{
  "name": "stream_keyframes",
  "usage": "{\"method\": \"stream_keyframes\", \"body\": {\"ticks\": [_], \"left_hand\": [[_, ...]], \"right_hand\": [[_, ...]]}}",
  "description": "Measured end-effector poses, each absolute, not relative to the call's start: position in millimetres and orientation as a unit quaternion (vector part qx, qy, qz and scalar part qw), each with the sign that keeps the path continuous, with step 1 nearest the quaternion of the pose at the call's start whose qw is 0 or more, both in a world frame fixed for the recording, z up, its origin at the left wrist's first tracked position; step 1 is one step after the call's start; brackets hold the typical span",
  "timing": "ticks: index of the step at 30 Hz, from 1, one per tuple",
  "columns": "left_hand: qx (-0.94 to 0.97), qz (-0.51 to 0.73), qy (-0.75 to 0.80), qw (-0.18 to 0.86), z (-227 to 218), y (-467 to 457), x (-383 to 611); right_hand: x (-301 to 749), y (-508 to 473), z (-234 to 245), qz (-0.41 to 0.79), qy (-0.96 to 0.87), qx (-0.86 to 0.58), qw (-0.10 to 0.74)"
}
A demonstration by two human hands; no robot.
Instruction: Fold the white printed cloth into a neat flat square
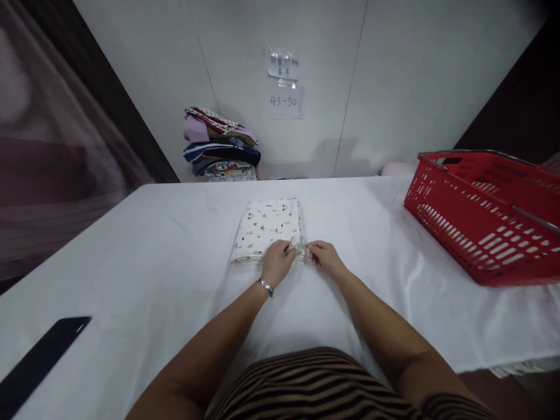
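Observation:
A folded white cloth with small dark prints (pixel 266 227) lies flat in the middle of the white-covered table (pixel 153 251). My left hand (pixel 277 262), with a metal bracelet on the wrist, rests on the cloth's near right corner, fingers curled and pinching its edge. My right hand (pixel 322 255) sits just to the right of that corner, its fingers pinched on the same bit of fabric.
A red plastic shopping basket (pixel 485 219) stands on the table at the right. A stack of folded coloured clothes (pixel 221 146) leans at the wall behind the table. A dark flat object (pixel 39 361) lies at the near left. Paper notes (pixel 284 84) hang on the wall.

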State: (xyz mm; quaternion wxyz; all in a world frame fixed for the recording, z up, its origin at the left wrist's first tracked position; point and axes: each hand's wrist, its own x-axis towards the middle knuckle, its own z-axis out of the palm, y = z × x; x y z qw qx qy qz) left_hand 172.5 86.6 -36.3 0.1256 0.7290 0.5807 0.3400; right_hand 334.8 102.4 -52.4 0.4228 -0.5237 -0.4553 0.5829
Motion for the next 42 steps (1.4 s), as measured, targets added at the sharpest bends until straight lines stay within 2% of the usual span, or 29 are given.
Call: {"method": "stream_keyframes", "body": {"ticks": [6,12,20,26,36,42], "left_hand": [[0.687,0.383,0.589,0.184,-34,87,172],[0.616,0.396,0.632,0.254,-33,91,172],[0.561,0.411,0.636,0.335,-31,100,168],[0.574,0.394,0.646,0.314,-30,96,169],[0.606,0.398,0.628,0.282,-34,90,171],[0.61,0.392,0.631,0.276,-33,89,172]], "right_hand": [[333,101,-51,0.582,-0.483,-0.542,0.366],[328,95,-45,0.568,-0.49,-0.536,0.388],[318,90,-47,0.666,-0.471,-0.459,0.351],[324,96,-56,0.526,-0.536,-0.553,0.362],[324,98,-54,0.346,-0.64,-0.621,0.291],[323,98,-53,0.315,-0.653,-0.634,0.271]]}}
